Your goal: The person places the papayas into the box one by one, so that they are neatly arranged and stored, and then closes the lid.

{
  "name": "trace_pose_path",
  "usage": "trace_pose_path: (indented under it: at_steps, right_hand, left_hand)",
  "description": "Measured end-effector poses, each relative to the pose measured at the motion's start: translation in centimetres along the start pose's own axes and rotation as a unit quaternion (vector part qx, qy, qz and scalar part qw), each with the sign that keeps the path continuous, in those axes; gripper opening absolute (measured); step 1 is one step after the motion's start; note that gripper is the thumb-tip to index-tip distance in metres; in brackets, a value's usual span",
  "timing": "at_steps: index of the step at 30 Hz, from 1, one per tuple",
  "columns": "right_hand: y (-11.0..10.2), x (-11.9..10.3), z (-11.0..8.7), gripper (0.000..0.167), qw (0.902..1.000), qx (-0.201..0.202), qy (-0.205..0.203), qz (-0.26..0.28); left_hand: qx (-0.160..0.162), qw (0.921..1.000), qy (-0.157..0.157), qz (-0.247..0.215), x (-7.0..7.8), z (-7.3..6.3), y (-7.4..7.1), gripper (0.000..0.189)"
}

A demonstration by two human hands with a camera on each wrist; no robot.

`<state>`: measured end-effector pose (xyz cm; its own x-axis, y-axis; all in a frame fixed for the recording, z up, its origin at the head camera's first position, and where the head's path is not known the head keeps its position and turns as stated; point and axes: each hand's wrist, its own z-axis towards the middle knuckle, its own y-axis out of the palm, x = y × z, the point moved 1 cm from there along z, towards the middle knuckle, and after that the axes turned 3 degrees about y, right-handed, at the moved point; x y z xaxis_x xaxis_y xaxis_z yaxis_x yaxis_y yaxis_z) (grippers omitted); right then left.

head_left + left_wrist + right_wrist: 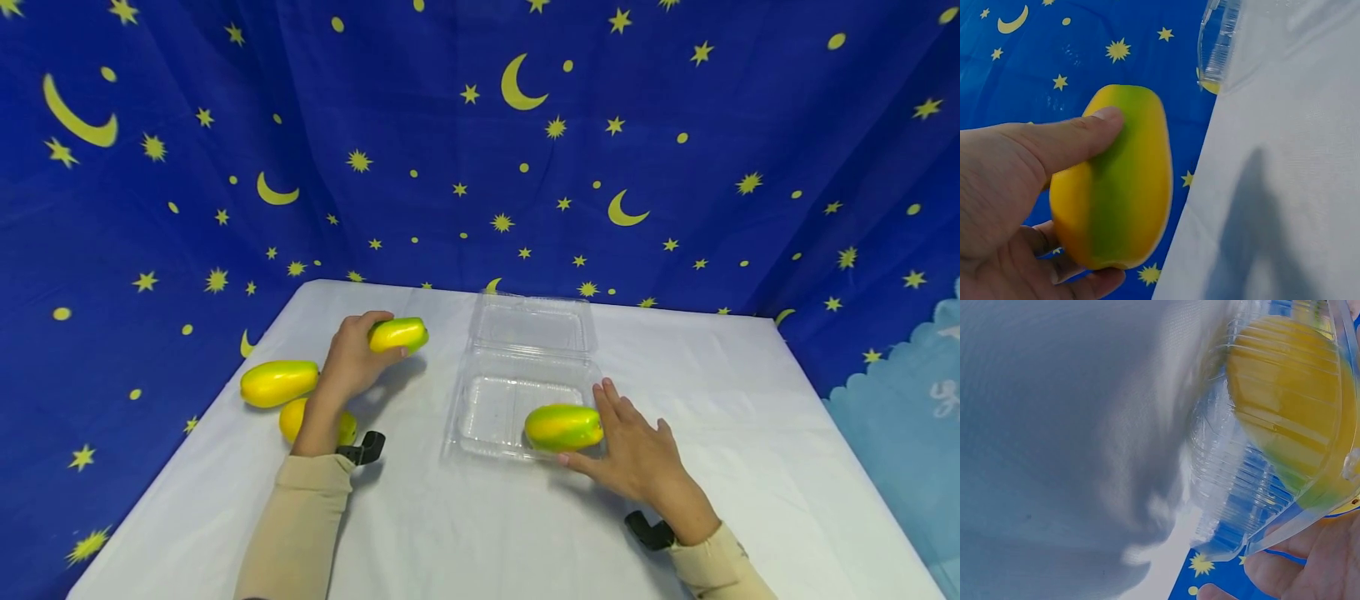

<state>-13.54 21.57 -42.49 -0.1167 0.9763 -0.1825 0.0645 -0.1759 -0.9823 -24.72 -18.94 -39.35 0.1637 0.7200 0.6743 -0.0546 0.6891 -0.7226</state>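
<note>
Fingers of our left hand (pixel 356 354) curl round a yellow-green fruit (pixel 398 335), the thumb (pixel 1088 134) laid along its side; those of our right hand (pixel 637 446) stand straight and spread at the near right corner of a clear plastic box (pixel 491 410), and we cannot tell whether they touch it. Largest of all, behind everything, we have the blue curtain (pixel 450 108) with its moons and stars, then the white table (pixel 435 525). On that sits the box, its lid (pixel 532 325) folded back away from us. What counts most, we judge, is that the box's open base lies to the right of the held fruit and somewhat nearer to us, with the left rim between. That fruit's long axis runs roughly left to right, and it seems raised off the table (its shadow falls apart from it). The left hand is the nearer to it. A second fruit (pixel 562 427) takes up the base's near right corner, lying left to right too, just beside our right fingers. Toward the table's left edge we see a loose fruit (pixel 279 384) and, near it, another one (pixel 292 419) partly hidden by our left forearm (pixel 318 423). Smallest is the black clip (pixel 362 448) at the left wrist.
</note>
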Motion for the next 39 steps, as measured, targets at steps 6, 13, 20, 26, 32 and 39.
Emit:
trace_pose_path:
  at_steps: [6, 13, 20, 26, 32, 39]
  right_hand:
    - [0.0, 0.1, 0.0, 0.127, 1.0000, -0.002, -0.001, -0.006]
    - [0.1, 0.1, -0.2, 0.126, 1.0000, -0.008, -0.002, -0.003]
    - [-0.1, 0.3, 0.0, 0.126, 1.0000, -0.003, -0.002, -0.007]
    - [0.0, 0.2, 0.0, 0.127, 0.9999, -0.010, 0.000, 0.000]
    - [-0.1, 0.1, -0.1, 0.128, 0.9999, -0.014, 0.002, -0.005]
    - [-0.3, -0.1, 0.0, 0.126, 0.9998, -0.017, 0.002, -0.009]
  left_hand:
    - [0.037, 0.9992, 0.004, -0.016, 1.0, -0.3, -0.1, 0.068]
    - [0.073, 0.9968, 0.001, -0.032, 1.9, -0.7, 0.1, 0.069]
    - [0.111, 0.9916, 0.027, -0.061, 3.9, -0.7, 0.8, 0.067]
    - [0.131, 0.9870, 0.054, -0.076, 5.4, -0.5, 2.0, 0.065]
    - [0.122, 0.9857, 0.073, -0.090, 7.0, -0.2, 3.8, 0.064]
    - [0.109, 0.9842, 0.091, -0.106, 9.1, 0.1, 5.0, 0.063]
